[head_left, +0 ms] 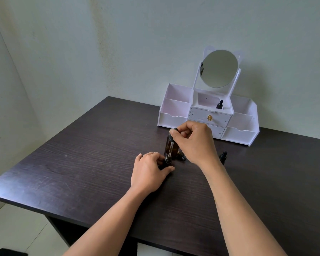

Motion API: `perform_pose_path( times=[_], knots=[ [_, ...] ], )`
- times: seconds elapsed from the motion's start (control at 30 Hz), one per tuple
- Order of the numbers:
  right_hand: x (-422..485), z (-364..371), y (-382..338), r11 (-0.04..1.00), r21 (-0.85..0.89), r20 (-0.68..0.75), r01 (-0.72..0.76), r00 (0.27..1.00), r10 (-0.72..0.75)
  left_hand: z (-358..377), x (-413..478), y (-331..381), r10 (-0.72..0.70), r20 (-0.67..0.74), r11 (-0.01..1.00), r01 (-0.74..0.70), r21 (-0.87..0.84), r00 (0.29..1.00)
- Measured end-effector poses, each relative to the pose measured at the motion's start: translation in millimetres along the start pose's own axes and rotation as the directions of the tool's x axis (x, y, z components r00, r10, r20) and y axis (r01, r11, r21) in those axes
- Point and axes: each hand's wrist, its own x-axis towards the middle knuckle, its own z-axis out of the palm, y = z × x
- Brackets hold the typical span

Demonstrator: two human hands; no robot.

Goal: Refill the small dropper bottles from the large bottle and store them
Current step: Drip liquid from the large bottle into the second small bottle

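We refill a small dropper bottle [167, 160] on the worktop [92, 163].
Our left hand [149, 172] grips it so it stays upright. Our right hand [194, 143] pinches the dropper [171, 143] by its bulb, tip at the neck. The large bottle [167, 145] stands just behind.

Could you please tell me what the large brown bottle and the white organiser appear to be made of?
Large brown bottle: likely amber glass or plastic, translucent and glossy. White mirrored organiser: seemingly matte plastic board, thin flat panels slotted together.
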Motion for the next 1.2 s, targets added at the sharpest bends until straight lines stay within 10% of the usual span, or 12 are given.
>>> perform_pose_path(
  times=[1.2],
  knots=[
    [0.0, 2.8, 4.7, 1.0, 0.001, 0.001, -0.007, 1.0, 0.007, 0.7, -0.6, 0.4, -0.005, -0.023, 1.0, 0.005, 0.008, 1.0]
  ],
)
